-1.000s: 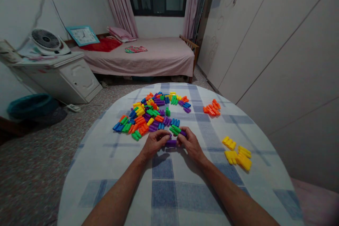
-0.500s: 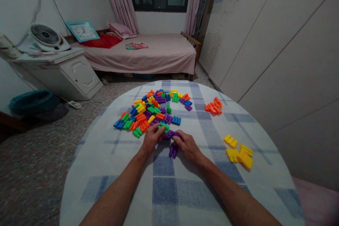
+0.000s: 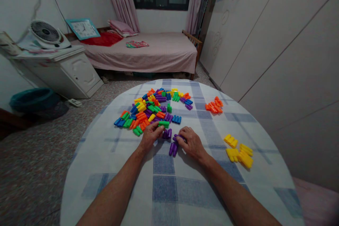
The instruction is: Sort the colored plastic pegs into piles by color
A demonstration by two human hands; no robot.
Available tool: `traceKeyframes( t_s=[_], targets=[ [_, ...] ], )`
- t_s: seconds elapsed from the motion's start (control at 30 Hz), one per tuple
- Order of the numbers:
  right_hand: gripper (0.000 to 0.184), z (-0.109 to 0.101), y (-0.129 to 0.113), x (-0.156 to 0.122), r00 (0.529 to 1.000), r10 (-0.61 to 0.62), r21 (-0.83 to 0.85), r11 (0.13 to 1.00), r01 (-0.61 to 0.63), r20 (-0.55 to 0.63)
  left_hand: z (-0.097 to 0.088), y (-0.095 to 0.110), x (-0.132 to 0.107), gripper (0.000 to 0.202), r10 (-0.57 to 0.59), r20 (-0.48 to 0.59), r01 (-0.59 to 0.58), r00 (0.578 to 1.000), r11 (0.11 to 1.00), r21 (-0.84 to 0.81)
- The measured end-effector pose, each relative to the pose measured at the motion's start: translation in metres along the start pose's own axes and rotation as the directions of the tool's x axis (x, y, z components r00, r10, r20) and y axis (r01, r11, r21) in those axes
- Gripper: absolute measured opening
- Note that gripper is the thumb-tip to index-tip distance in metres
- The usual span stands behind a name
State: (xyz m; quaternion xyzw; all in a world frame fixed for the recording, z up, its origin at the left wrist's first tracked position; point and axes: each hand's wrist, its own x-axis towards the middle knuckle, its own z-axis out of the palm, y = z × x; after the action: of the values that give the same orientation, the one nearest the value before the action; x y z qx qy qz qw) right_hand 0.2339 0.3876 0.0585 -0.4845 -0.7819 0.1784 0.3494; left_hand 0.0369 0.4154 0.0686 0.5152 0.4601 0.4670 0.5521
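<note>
My left hand (image 3: 150, 137) is closed at the near side of the pile, its fingertips at the left end of a green plastic toy block (image 3: 164, 124). A purple toy block (image 3: 167, 134) lies by its thumb; whether the thumb touches it is unclear. Slightly to the right, my right hand (image 3: 191, 144) pinches a purple block (image 3: 178, 137), partly hidden by its fingers. Just below that lies another purple block (image 3: 173, 148) on the cloth. Beyond both hands spreads a mixed pile of ribbed blocks (image 3: 141, 117) in several colours.
A checked cloth covers the round table (image 3: 164, 197). Orange blocks (image 3: 214, 106) form a group at the far right, and yellow blocks (image 3: 245, 159) another nearer on the right. Past the table stand a bed (image 3: 164, 54), a white cabinet (image 3: 79, 72) and a wardrobe (image 3: 265, 49).
My hands have moved apart, the right one drawing slightly rightward with a purple block. The green block at my left fingertips has turned level, and a purple block shows more fully beside it.
</note>
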Motion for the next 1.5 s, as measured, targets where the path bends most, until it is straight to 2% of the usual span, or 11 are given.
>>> traceKeyframes(
  t_s=[0.13,0.3,0.53,0.63,0.73,0.8,0.9,1.1,1.33,1.43,1.5],
  targets=[
    [0.014,-0.001,-0.002,0.0,0.994,-0.015,0.016,1.0,0.017,-0.109,0.0,0.002,0.0,0.031,0.019,0.002,-0.019,1.0,1.0,0.02],
    [0.043,0.003,-0.007,-0.001,0.989,-0.065,0.162,0.983,0.086,-0.134,0.008,0.0,-0.003,0.033,0.015,0.126,-0.018,0.992,1.0,0.022],
    [0.025,0.009,-0.005,0.003,0.993,-0.066,0.192,0.978,0.085,-0.102,0.005,-0.014,-0.001,0.034,0.085,0.173,-0.119,0.981,0.973,0.198],
    [0.022,0.007,0.003,0.003,0.982,0.041,0.102,0.995,-0.022,-0.184,-0.008,-0.01,0.003,0.027,0.28,-0.039,-0.196,0.959,0.76,0.62],
    [0.023,0.005,0.008,0.002,0.968,0.103,0.03,0.995,-0.098,-0.228,-0.022,0.004,0.002,0.029,0.42,-0.197,0.046,0.886,0.343,0.938],
    [0.026,0.005,0.009,0.001,0.968,0.12,0.02,0.993,-0.119,-0.218,-0.027,0.016,0.0,0.033,0.369,-0.258,0.22,0.893,0.142,0.965],
    [0.029,0.005,0.01,0.001,0.97,0.141,0.022,0.99,-0.14,-0.196,-0.031,0.031,-0.005,0.039,0.195,-0.306,0.309,0.932,0.018,0.951],
    [0.029,0.006,0.012,0.001,0.971,0.158,0.055,0.987,-0.151,-0.178,-0.038,0.038,-0.008,0.029,-0.04,-0.197,0.195,0.979,-0.064,0.979],
    [0.03,0.001,0.017,0.004,0.944,0.249,0.288,0.94,-0.182,-0.215,-0.041,0.023,-0.005,0.028,0.102,-0.117,0.127,0.988,-0.1,0.987],
    [0.033,0.002,0.017,0.004,0.936,0.286,0.43,0.885,-0.178,-0.203,-0.036,0.031,-0.004,0.027,0.167,-0.181,0.18,0.969,0.018,0.983],
    [0.036,0.003,0.013,0.004,0.946,0.286,0.536,0.828,-0.165,-0.151,-0.029,0.041,-0.005,0.029,0.202,-0.213,0.162,0.956,0.241,0.957]
  ],
)
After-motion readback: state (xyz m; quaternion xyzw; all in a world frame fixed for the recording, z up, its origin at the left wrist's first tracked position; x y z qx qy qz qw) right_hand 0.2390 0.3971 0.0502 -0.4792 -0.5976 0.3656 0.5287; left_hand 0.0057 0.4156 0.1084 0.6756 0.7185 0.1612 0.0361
